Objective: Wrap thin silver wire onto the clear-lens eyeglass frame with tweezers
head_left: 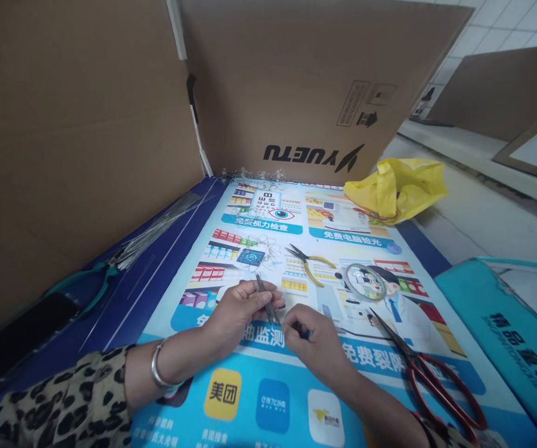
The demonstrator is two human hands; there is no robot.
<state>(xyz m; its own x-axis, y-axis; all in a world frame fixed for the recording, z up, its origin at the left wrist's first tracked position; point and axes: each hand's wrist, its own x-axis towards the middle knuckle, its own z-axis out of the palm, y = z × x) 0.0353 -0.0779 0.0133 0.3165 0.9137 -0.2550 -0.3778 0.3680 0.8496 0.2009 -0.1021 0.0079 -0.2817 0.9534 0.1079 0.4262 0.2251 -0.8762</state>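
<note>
My left hand (238, 311), with a silver bangle at its wrist, is closed on a small bundle of thin grey metal wires (259, 286) held upright between thumb and fingers. Close to the bundle's lower end, my right hand (312, 339) is curled with its fingertips pressed together; whatever may be in them is hidden. Bent wire loops (266, 247) lie just beyond my left hand. Needle-nose pliers (312, 264) with yellow handles rest past both hands. To the right are a round clear roll or dish (366, 282) and scissors (436, 373) with red handles.
Long straight wires (156, 233) lie at the left near teal-handled pliers (98, 289) and a black object (25, 339). Cardboard panels (296, 81) stand behind and left. A tangled wire pile (252, 176), a yellow bag (396, 186) and a teal case (506, 348) surround the printed poster (244, 361).
</note>
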